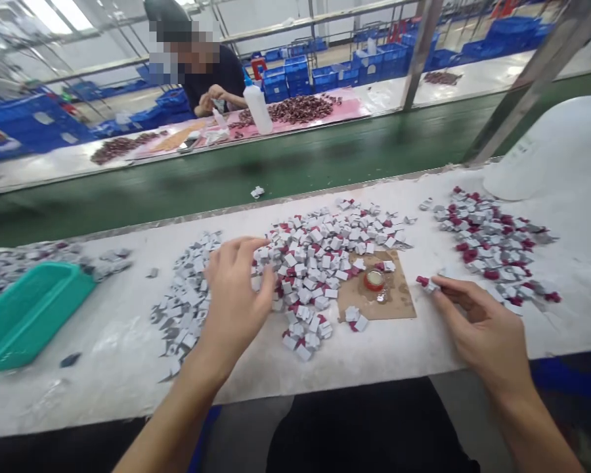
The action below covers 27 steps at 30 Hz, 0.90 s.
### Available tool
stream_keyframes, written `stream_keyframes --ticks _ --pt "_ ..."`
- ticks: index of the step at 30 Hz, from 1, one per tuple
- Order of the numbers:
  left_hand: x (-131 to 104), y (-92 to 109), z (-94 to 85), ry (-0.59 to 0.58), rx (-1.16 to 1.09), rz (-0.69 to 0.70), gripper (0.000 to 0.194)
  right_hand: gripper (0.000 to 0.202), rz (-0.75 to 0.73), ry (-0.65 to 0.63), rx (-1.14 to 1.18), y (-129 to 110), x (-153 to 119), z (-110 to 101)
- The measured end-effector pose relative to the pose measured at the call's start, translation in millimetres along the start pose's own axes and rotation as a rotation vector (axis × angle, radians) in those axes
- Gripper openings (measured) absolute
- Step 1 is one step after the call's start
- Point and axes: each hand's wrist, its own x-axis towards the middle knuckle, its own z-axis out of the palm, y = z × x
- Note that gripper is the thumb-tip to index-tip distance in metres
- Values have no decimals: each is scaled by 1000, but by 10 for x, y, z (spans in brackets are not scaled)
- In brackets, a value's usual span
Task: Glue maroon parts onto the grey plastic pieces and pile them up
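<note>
My right hand [482, 328] pinches a small grey-and-dark-red plastic part [425, 282] between thumb and fingertips, just above the table. My left hand [239, 289] reaches over the left edge of the middle pile of grey-and-red parts [315, 253], its fingers curved and thumb apart; I see nothing held between them. A pile of plain grey parts [190, 302] lies partly behind my left wrist. Between my hands is a piece of brown cardboard [404, 289] bearing a small round red-rimmed cap [374, 280] and a wet, shiny spot. Several parts lie at its edges.
A third pile of grey-and-red parts [492, 236] is on the right, near a large white container [556, 148]. At left stands a green tray [34, 315] beside more grey parts. Beyond the green strip [201, 190], a person works near a white bottle [259, 108].
</note>
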Motion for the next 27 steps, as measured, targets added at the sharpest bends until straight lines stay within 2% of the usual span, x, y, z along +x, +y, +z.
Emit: stream_keyframes --ticks 3,6,10,14,22,25,27 --pt "-282 -403 -179 -32 197 -188 49 24 12 -7 -3 -6 -9 -6" --pt "-456 -626 -224 -147 248 -215 43 26 23 0 -73 -59 -15 -23" --pt "-517 -540 -204 -249 279 -153 38 30 4 9 -145 -111 -22 -43" --pt "-519 -439 -197 -306 298 -179 39 32 -27 -17 -173 -107 -27 -41" --pt "-471 -503 -107 -258 170 -107 30 29 -35 -21 -192 -110 -39 -35" --pt "-474 -478 -166 -234 109 -117 22 28 -25 7 -147 -137 -41 -14" --pt "-525 -439 -226 -196 -28 -137 21 27 -9 56 -91 -161 -29 3"
